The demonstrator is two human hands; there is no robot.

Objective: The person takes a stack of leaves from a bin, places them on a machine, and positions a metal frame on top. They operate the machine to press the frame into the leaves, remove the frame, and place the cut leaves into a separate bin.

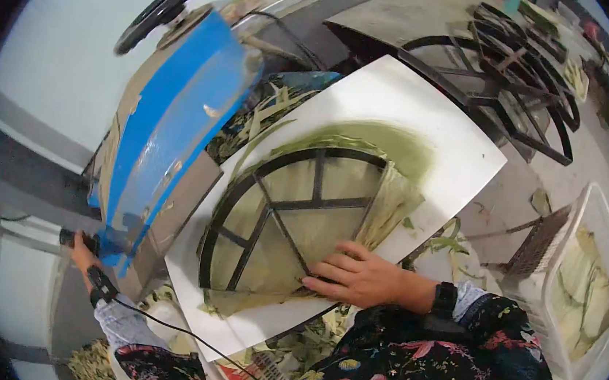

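Note:
A black fan-shaped frame [318, 177] with several ribs lies on a white board [401, 97], with thin greenish sheet material [292, 240] in its openings and sticking out past its edges. My right hand [355, 274] rests flat near the frame's lower right corner, fingers spread over the sheet. At the far left, my left hand [83, 255] is closed round a small black object [80, 239] beside the lower end of a blue-covered piece [180, 112]. What that black object is, I cannot tell.
More black frames [505, 85] are stacked at the upper right. A white plastic basket [581, 209] with pale green sheets stands at the right. Green scraps [311, 344] lie below the board. A black wheel [164, 8] is at the upper left. A cable [181, 328] crosses the lower left.

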